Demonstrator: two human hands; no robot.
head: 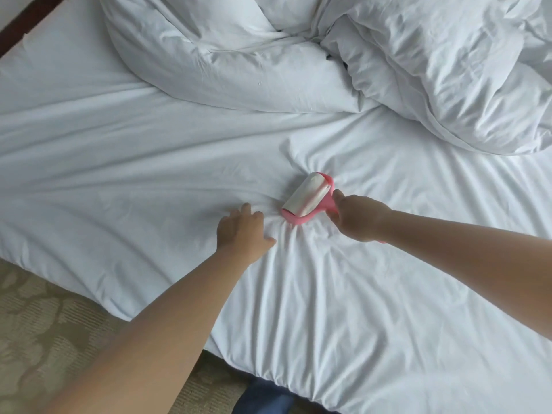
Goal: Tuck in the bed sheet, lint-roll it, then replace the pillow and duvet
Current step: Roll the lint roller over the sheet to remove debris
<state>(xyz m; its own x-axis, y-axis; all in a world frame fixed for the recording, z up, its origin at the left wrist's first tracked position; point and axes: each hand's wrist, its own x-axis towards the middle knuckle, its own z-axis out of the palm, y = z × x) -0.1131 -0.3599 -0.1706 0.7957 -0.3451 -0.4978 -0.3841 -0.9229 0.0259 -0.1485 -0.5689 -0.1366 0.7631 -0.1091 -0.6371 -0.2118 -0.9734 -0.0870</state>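
- The white cotton bed sheet covers the bed, wrinkled around the hands.
- The crumpled white duvet lies bunched at the far side, not yet replaced.
- The left hand, fingers spread, presses the sheet flat.
- The right hand grips the pink-framed lint roller with its white sticky drum, resting on the sheet: lint-rolling is in hand; next, I judge, it needs steady strokes across taut fabric.

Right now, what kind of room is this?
Most likely a bedroom, possibly a hotel room. A wide mattress under a creased white bed sheet fills the view, a crumpled white duvet is heaped at its far side, and patterned beige carpet lies beside the bed. A dark wooden frame edges one corner.
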